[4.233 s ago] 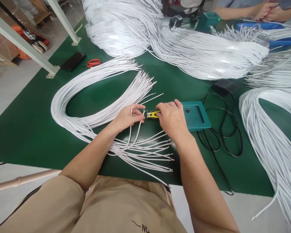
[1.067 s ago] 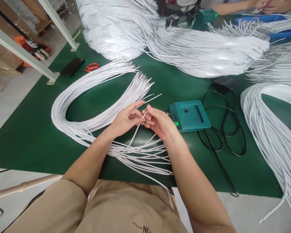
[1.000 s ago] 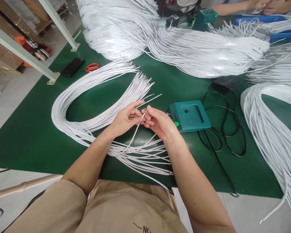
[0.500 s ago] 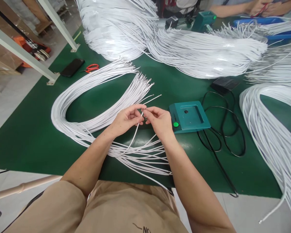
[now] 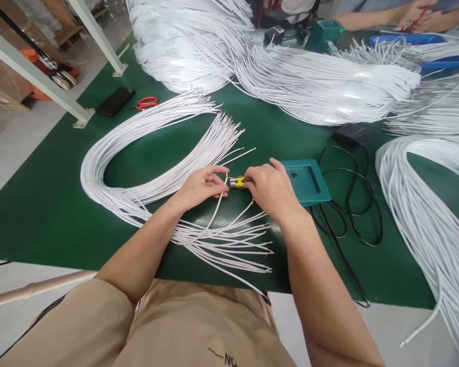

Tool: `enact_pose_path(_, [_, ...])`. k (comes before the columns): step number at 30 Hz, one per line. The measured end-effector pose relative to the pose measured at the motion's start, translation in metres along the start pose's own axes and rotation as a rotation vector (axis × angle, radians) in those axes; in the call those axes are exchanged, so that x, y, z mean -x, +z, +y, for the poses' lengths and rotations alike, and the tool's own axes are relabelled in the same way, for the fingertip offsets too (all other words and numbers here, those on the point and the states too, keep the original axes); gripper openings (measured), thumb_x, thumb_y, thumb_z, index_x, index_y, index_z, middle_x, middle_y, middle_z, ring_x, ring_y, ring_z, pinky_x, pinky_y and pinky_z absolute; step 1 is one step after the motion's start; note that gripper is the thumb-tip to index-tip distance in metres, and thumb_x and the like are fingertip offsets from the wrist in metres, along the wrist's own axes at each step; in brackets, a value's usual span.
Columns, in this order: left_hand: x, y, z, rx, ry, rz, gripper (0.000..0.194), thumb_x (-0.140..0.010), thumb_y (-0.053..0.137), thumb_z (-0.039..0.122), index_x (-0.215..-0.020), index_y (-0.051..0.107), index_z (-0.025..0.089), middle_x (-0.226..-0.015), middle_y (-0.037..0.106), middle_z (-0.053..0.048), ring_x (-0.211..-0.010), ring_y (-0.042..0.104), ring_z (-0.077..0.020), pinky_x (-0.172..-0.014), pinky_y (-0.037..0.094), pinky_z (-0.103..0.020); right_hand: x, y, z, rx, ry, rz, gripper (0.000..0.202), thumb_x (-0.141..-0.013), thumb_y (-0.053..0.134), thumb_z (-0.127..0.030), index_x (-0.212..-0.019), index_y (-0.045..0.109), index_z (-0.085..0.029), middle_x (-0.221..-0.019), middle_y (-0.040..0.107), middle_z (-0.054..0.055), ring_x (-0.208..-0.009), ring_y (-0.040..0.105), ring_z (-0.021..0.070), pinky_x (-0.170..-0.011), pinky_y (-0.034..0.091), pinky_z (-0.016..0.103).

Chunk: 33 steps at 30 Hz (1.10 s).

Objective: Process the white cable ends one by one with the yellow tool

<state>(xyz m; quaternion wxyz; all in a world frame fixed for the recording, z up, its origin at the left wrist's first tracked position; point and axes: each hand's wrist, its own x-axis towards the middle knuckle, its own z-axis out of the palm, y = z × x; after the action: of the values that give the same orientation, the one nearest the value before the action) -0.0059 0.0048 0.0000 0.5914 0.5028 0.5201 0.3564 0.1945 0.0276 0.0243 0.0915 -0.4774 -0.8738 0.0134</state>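
The left hand's fingers (image 5: 219, 179) pinch one thin, flexible white cable (image 5: 221, 196) near its tip, over the green counter (image 5: 46, 199). The right hand (image 5: 272, 189) has its fingers closed on a small yellow tool (image 5: 237, 182), metal-tipped, just beside that end; its palm hides part of the rectangular teal box (image 5: 309, 181). The tip's detail is too small to read.

Ahead of my left hand (image 5: 204, 187), the white cables (image 5: 164, 181) have a smooth, plastic-looking sheath. Beyond my right hand (image 5: 273, 191), the teal device (image 5: 308, 182) shows smooth, low-sheen plastic. Beneath both, the green tabletop (image 5: 34, 214) is smooth and semi-glossy; nearer me, the tan garment (image 5: 191, 326) is matt, creased cloth.
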Motion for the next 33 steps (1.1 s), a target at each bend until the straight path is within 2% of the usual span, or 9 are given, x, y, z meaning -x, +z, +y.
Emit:
enact_pose_path(3, [0.0,0.002,-0.003,-0.04,0.004,-0.003,0.049,-0.071,0.073,0.022,-0.117,0.058,0.018,-0.078,0.071,-0.003,-0.073,0.071,-0.0171,-0.065,0.055,-0.024,0.001,0.0,0.005,-0.005,-0.042,-0.034,0.016,-0.082,0.052,-0.008,-0.084,0.064,-0.018,-0.083,0.07,0.006,-0.083,0.058,0.0216,-0.105,0.028,0.04])
enact_pose_path(9, [-0.003,0.007,-0.011,-0.135,0.014,0.023,0.046,-0.07,0.072,0.022,-0.114,0.058,0.018,-0.076,0.072,-0.003,-0.071,0.071,-0.0177,-0.067,0.056,-0.028,0.001,0.011,0.008,-0.028,-0.059,0.07,0.02,-0.078,0.049,-0.005,-0.075,0.063,-0.019,-0.069,0.065,0.004,-0.075,0.051,0.0214,-0.096,0.036,0.035])
enact_pose_path(14, [-0.004,0.012,-0.018,-0.265,0.053,0.081,0.044,-0.068,0.073,0.026,-0.11,0.061,0.018,-0.075,0.074,-0.003,-0.07,0.071,-0.0184,-0.075,0.056,-0.032,0.001,0.012,0.007,-0.03,-0.041,0.062,0.021,-0.078,0.049,-0.005,-0.076,0.063,-0.02,-0.065,0.063,0.003,-0.074,0.053,0.0209,-0.102,0.034,0.037])
enact_pose_path(17, [-0.004,0.014,-0.018,-0.266,0.054,0.083,0.046,-0.068,0.073,0.028,-0.112,0.061,0.018,-0.077,0.074,-0.003,-0.071,0.071,-0.0188,-0.076,0.056,-0.033,0.004,0.007,0.009,-0.037,-0.034,0.071,0.015,-0.083,0.052,-0.012,-0.085,0.065,-0.019,-0.077,0.068,0.005,-0.089,0.057,0.0228,-0.11,0.027,0.045])
enact_pose_path(20, [-0.004,0.012,-0.017,-0.233,0.038,0.051,0.049,-0.068,0.074,0.029,-0.114,0.06,0.017,-0.078,0.074,-0.004,-0.072,0.071,-0.0194,-0.075,0.056,-0.033,0.011,0.006,0.017,0.03,0.127,0.218,0.022,-0.088,0.053,-0.022,-0.106,0.063,-0.016,-0.113,0.067,0.013,-0.117,0.051,0.031,-0.112,0.014,0.061])
enact_pose_path(23, [-0.005,0.009,-0.015,-0.202,0.008,0.015,0.05,-0.069,0.074,0.03,-0.116,0.06,0.017,-0.079,0.074,-0.005,-0.074,0.072,-0.02,-0.075,0.056,-0.034,0.016,0.012,0.021,0.103,0.304,0.309,0.035,-0.092,0.048,-0.028,-0.123,0.056,-0.013,-0.134,0.054,0.02,-0.13,0.04,0.0366,-0.108,0.015,0.067])
enact_pose_path(26, [-0.004,0.003,-0.012,-0.19,0.001,0.006,0.051,-0.069,0.074,0.029,-0.116,0.06,0.016,-0.079,0.073,-0.006,-0.073,0.071,-0.0202,-0.073,0.055,-0.033,0.016,0.016,0.019,0.092,0.317,0.286,0.037,-0.093,0.046,-0.029,-0.125,0.055,-0.014,-0.135,0.054,0.019,-0.132,0.04,0.0358,-0.108,0.018,0.067])
enact_pose_path(29, [-0.001,-0.002,-0.007,-0.199,0.038,0.024,0.055,-0.069,0.074,0.03,-0.12,0.059,0.016,-0.077,0.072,-0.004,-0.073,0.07,-0.0184,-0.076,0.054,-0.033,0.015,0.009,0.023,-0.005,0.339,0.279,0.036,-0.092,0.048,-0.033,-0.122,0.059,-0.016,-0.132,0.057,0.017,-0.13,0.044,0.0343,-0.108,0.021,0.065])
enact_pose_path(33, [0.001,-0.006,-0.004,-0.149,0.064,0.023,0.051,-0.068,0.076,0.033,-0.115,0.064,0.017,-0.077,0.069,-0.002,-0.075,0.068,-0.0152,-0.082,0.052,-0.031,0.024,-0.008,0.06,-0.234,0.431,0.429,0.031,-0.089,0.051,-0.038,-0.111,0.066,-0.02,-0.117,0.068,0.011,-0.113,0.059,0.0285,-0.103,0.038,0.053])
